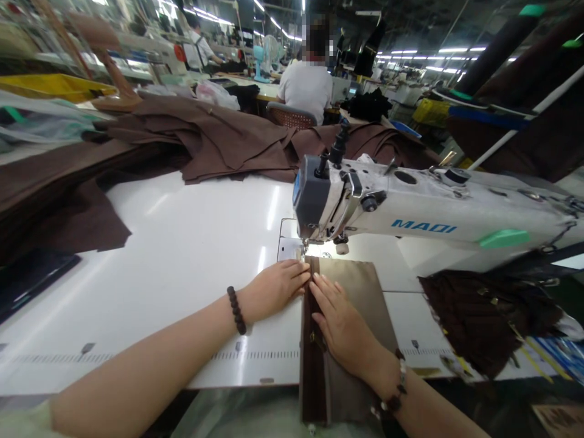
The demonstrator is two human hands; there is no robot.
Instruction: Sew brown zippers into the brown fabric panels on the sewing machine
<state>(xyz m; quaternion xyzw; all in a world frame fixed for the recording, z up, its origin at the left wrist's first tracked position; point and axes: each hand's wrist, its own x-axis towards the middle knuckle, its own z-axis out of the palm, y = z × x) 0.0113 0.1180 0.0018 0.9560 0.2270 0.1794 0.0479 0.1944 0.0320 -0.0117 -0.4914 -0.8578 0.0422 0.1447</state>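
Note:
A brownish fabric panel [360,292] with a dark brown zipper strip [314,377] along its left side lies under the sewing machine [356,201], its far end close to the needle area. A small metal zipper pull [312,336] shows on the strip. My left hand [276,289] rests at the strip's left edge just before the presser foot, fingers stretched out and touching the cloth. Flat on the panel lies my right hand [344,325], its fingertips on the strip beside the left fingers. The near end of the panel hangs over the table edge.
Brown fabric pieces [228,134] are heaped along the back and left of the white table [196,237]. A dark flat object [36,280] lies at left. Dark brown zippered pieces [479,316] sit at right. A seated person [305,85] is further back.

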